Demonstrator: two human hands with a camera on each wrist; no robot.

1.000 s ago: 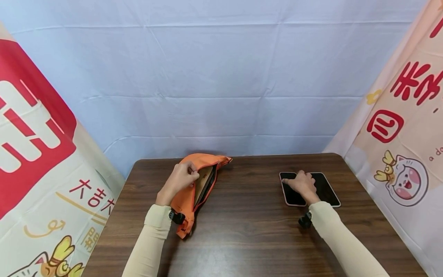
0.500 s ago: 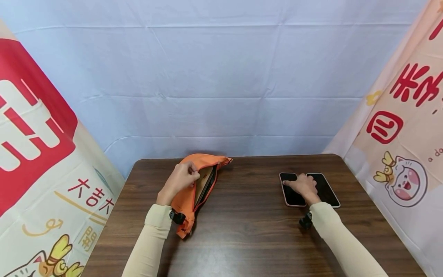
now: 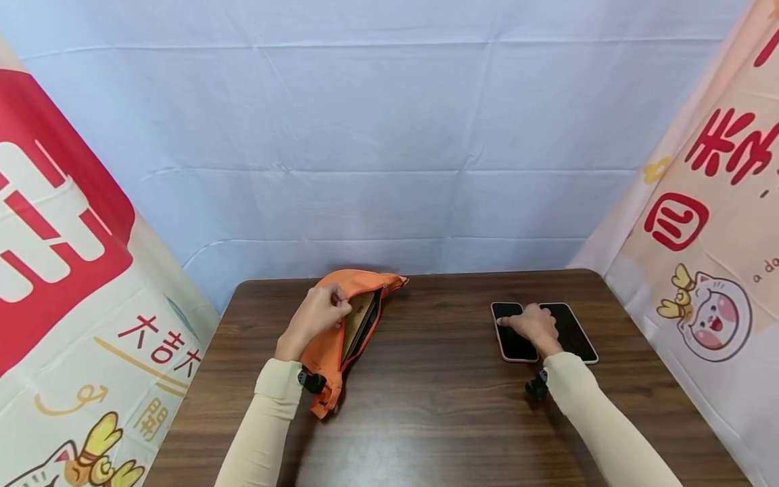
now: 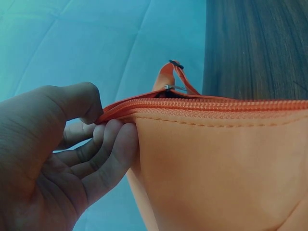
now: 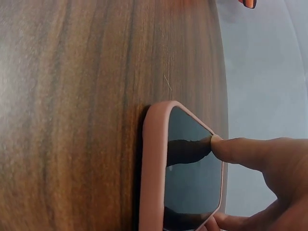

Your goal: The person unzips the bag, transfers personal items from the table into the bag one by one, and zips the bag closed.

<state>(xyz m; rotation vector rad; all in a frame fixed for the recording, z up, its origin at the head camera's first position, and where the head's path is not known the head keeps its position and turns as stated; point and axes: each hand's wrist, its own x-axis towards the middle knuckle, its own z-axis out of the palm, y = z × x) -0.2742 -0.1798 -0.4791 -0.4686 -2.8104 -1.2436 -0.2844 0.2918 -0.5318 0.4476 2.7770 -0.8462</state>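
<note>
My left hand (image 3: 313, 318) pinches the upper edge of an orange waist bag (image 3: 322, 352) between thumb and fingers, and its zipper gapes there. In the left wrist view the fingers (image 4: 122, 144) press on the orange fabric just under the zipper teeth (image 4: 192, 103). Inside the bag shows a tan flat surface (image 3: 358, 318) with a dark strip beside it. My right hand (image 3: 535, 326) spans a smartphone (image 3: 517, 348) in a pink case, lying screen up. The right wrist view has the thumb (image 5: 236, 150) at one edge of the phone and fingertips at the opposite edge.
A second flat device (image 3: 575, 331) with a dark screen and pale rim lies directly right of the phone. Both are on a brown wooden table (image 3: 426, 406). Behind the table hangs a pale cloth (image 3: 389, 149), with printed banners (image 3: 712, 270) at both sides.
My right hand's fingers have drawn together slightly over the phone and its thumb has shifted a little. The left hand and the bag stay in place.
</note>
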